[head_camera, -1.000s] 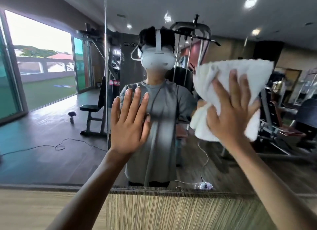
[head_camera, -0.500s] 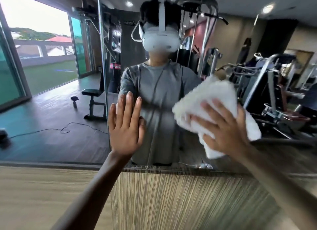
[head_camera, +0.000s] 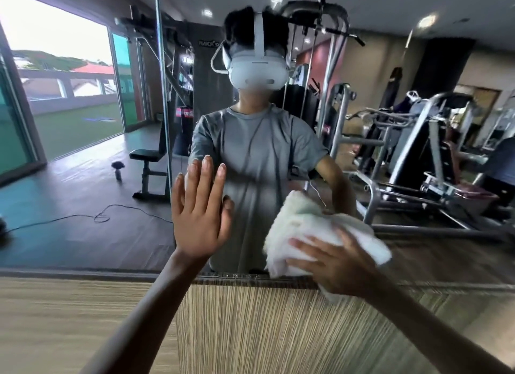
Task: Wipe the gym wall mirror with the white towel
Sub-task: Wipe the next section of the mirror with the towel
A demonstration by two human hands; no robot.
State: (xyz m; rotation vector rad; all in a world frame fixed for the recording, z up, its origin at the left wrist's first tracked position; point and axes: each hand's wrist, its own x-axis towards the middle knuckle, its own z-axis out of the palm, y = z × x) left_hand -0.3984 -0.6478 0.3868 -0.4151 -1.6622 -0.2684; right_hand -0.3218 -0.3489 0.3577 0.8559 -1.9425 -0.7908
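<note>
Low on the mirror (head_camera: 83,150), the white towel (head_camera: 306,223) has swept down from high right, one strip likely done; right grip (head_camera: 340,265), seemingly spread flat, presses it; left grip (head_camera: 199,220) lies released on glass.

Daylight enters through the doorway (head_camera: 69,67) at far left; the sky is blown out white. Ceiling spots (head_camera: 426,21) flare in the mirror (head_camera: 83,206). Interior is mid-bright with soft shadows. Wide-angle bending at the edges: the door frame (head_camera: 25,123) leans. Right hand (head_camera: 342,265) and towel (head_camera: 306,220) are motion-blurred. Lower right corner is soft.
</note>
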